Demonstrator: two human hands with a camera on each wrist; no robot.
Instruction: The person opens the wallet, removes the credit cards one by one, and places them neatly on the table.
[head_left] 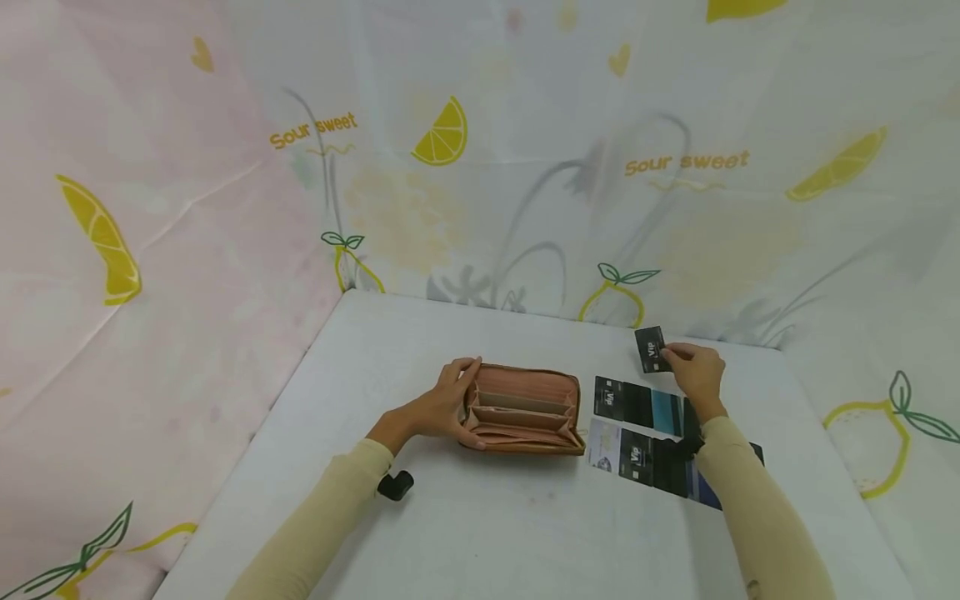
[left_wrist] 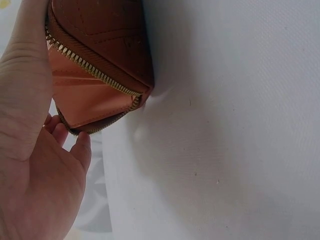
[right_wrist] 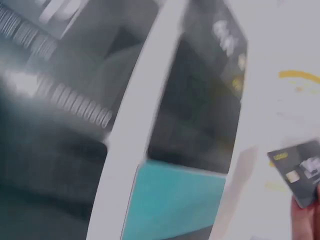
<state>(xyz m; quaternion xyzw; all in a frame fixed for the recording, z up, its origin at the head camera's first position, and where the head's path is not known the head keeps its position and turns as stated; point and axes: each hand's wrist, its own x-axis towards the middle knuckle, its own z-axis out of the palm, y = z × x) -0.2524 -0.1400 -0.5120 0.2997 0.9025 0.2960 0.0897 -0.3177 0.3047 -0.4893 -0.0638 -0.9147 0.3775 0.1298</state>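
A brown zip-around wallet [head_left: 525, 408] stands unzipped on the white table, its pink-lined compartments facing up. My left hand [head_left: 442, 408] grips the wallet's left end, thumb at the near edge and fingers at the far one. In the left wrist view, brass zipper teeth [left_wrist: 95, 67] run along the parted edges beside the hand. Off to the right, my right hand [head_left: 697, 371] pinches a black VIP card [head_left: 648, 348] by its right side, raised over the far part of the table. The same black card [right_wrist: 297, 170] shows its chip and lettering in the right wrist view.
Two rows of cards lie right of the wallet. The far row has a black VIP card [head_left: 608, 398] and a teal card [head_left: 666, 412]; the near row starts with a pale card [head_left: 603, 443]. My right forearm covers part of both. A lemon-print cloth [head_left: 480, 208] hangs behind.
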